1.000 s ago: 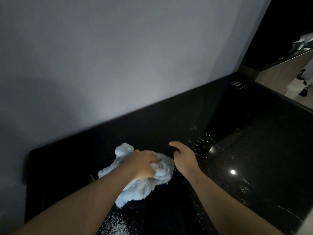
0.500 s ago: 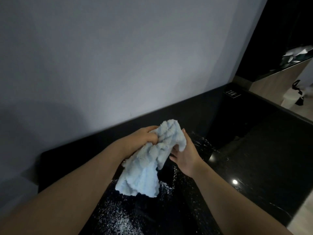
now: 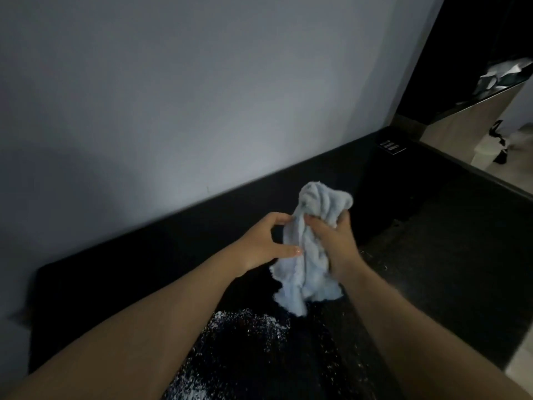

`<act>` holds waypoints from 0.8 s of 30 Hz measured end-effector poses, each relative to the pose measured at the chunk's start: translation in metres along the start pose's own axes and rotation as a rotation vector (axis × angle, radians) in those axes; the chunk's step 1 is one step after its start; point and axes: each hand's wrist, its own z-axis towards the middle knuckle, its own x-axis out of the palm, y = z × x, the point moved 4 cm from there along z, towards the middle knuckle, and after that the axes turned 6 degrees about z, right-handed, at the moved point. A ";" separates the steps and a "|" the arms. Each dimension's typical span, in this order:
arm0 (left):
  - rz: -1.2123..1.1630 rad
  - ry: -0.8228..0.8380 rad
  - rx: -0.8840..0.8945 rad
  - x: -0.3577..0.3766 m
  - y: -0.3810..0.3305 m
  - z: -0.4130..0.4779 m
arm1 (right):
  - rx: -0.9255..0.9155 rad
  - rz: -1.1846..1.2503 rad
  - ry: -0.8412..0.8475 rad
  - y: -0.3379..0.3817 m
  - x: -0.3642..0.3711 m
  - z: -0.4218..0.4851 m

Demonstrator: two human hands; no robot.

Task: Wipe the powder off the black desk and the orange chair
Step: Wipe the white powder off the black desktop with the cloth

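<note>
A light blue fluffy cloth [image 3: 310, 255] hangs bunched above the black desk [image 3: 450, 255], lifted clear of its top. My right hand [image 3: 334, 243] grips the cloth around its middle, with the upper end sticking out above the fingers. My left hand [image 3: 265, 243] is beside it on the left, fingertips and thumb touching the cloth's edge with a gap between them. White powder [image 3: 245, 330] lies scattered on the desk below the cloth and between my forearms. More specks [image 3: 380, 264] dot the desk to the right. The orange chair is out of view.
A pale wall [image 3: 202, 96] rises right behind the desk. A small socket panel [image 3: 392, 147] sits at the desk's far right corner. Beyond the right edge stand a wooden counter [image 3: 461, 122] with crumpled items on top and light flooring [image 3: 519, 368].
The cloth was pressed on the desk under my left hand, then lifted. It has passed into my right hand's grip and moved right, while my left hand loosened to touching its edge.
</note>
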 end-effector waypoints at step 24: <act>0.905 0.198 -0.390 -0.007 0.076 0.052 | -0.065 -1.611 0.104 -0.038 -0.048 0.110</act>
